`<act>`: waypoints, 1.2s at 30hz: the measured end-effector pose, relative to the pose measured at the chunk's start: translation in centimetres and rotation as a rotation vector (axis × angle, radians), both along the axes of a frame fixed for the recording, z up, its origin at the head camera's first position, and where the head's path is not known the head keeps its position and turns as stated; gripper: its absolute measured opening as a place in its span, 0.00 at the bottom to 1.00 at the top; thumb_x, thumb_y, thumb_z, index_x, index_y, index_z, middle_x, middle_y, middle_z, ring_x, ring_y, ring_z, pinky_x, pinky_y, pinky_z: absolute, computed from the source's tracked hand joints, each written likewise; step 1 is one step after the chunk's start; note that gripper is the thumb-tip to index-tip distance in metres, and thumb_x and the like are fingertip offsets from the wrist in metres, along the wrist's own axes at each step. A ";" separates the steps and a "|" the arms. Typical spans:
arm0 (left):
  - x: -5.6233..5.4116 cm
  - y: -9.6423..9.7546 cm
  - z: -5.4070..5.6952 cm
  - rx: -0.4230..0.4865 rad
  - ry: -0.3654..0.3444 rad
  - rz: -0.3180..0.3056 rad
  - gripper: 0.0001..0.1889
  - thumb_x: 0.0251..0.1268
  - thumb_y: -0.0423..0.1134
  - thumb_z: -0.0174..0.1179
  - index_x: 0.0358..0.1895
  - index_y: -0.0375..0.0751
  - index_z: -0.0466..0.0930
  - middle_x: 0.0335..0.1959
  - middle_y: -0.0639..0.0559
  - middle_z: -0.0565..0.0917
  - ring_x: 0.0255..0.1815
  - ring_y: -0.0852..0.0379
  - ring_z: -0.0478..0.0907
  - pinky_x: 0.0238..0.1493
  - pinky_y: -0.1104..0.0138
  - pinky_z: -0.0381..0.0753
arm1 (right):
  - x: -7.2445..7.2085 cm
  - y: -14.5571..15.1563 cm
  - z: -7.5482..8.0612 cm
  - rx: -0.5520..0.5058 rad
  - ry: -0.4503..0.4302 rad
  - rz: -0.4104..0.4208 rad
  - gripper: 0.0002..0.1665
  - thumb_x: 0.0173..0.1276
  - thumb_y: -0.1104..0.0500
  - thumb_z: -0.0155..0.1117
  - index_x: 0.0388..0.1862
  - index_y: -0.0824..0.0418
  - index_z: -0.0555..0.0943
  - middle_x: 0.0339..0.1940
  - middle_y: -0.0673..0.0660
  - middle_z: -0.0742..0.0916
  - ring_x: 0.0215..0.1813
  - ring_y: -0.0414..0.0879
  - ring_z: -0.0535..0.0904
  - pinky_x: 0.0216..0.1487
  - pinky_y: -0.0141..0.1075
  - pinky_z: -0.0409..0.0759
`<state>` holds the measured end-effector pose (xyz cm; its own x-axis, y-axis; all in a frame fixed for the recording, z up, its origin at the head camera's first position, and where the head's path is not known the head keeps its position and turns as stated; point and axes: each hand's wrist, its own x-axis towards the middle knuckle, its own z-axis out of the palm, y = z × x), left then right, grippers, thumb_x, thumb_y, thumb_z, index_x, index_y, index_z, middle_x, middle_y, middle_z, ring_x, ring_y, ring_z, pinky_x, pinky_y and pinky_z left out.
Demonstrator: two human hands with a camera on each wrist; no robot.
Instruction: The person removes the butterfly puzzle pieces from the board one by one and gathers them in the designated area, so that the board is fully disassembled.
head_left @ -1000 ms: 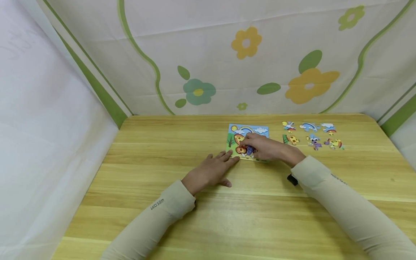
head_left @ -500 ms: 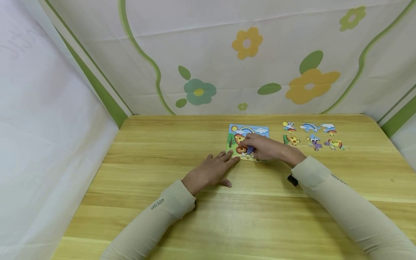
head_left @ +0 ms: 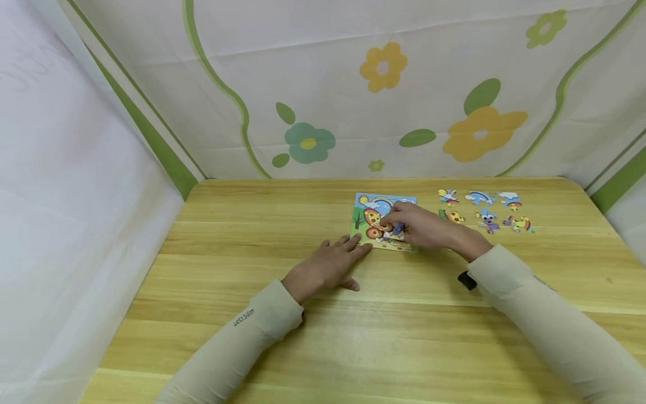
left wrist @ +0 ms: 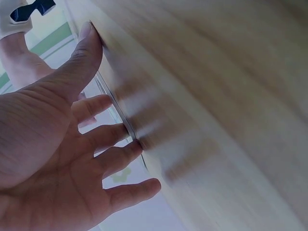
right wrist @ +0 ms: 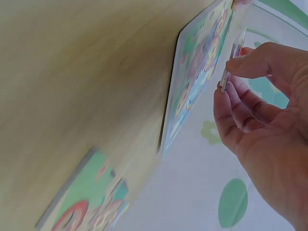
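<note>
A jigsaw puzzle board (head_left: 359, 229) with a bright cartoon picture of a sun, a rainbow and a butterfly lies on the table. Over its right part my right hand (head_left: 423, 225) pinches a puzzle piece (right wrist: 237, 47) between thumb and fingers. In the right wrist view the piece stands on edge in the fingers, apart from the board's surface. My left hand (head_left: 330, 264) lies with fingers spread, its fingertips at the board's lower left corner. The left wrist view shows that palm (left wrist: 62, 168) and its straight fingers against the board's edge. My right hand covers part of the picture.
To the right of the board, several loose puzzle pieces (head_left: 488, 220) lie in two rows on the wooden table (head_left: 242, 241). A white cloth wall (head_left: 323, 67) with printed flowers rises behind the table, and another cloth (head_left: 65, 224) hangs at the left.
My right hand has come up off the board and slightly right, taking a puzzle piece with it. More of the butterfly picture shows. My left hand has stayed in place.
</note>
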<state>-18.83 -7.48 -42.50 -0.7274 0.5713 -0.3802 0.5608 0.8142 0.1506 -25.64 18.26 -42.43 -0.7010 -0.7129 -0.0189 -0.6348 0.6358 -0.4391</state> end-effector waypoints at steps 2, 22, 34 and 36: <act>0.0 0.0 0.0 0.003 -0.003 0.002 0.49 0.68 0.62 0.63 0.87 0.57 0.48 0.89 0.49 0.48 0.88 0.47 0.49 0.81 0.41 0.61 | 0.1 0.5 0.1 0.004 -0.002 -0.017 0.33 0.62 0.80 0.62 0.66 0.61 0.83 0.55 0.63 0.83 0.53 0.55 0.79 0.51 0.49 0.79; 0.2 -0.1 0.1 0.017 -0.002 0.001 0.49 0.68 0.61 0.63 0.87 0.57 0.49 0.88 0.49 0.49 0.88 0.46 0.50 0.80 0.40 0.62 | 2.1 9.6 0.9 0.024 0.091 -0.104 0.31 0.58 0.81 0.62 0.58 0.61 0.86 0.50 0.55 0.84 0.45 0.45 0.77 0.39 0.36 0.73; 0.2 -0.2 0.1 0.019 -0.010 0.007 0.49 0.68 0.61 0.64 0.87 0.57 0.49 0.88 0.48 0.49 0.88 0.46 0.50 0.80 0.40 0.62 | 3.0 15.4 -0.9 0.039 0.109 -0.210 0.31 0.53 0.83 0.66 0.56 0.64 0.87 0.46 0.55 0.85 0.42 0.41 0.75 0.35 0.31 0.71; 0.2 -0.2 0.1 0.023 -0.013 0.008 0.49 0.68 0.61 0.64 0.87 0.57 0.49 0.88 0.48 0.49 0.88 0.46 0.50 0.80 0.40 0.62 | 3.2 16.0 -1.1 0.048 0.106 -0.213 0.31 0.52 0.83 0.65 0.54 0.64 0.88 0.45 0.54 0.85 0.41 0.39 0.74 0.35 0.31 0.70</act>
<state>-18.66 -7.67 -42.37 -0.7268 0.5744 -0.3766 0.5522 0.8147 0.1769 -22.44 34.26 -43.55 -0.8354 -0.5487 0.0331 -0.5251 0.7787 -0.3432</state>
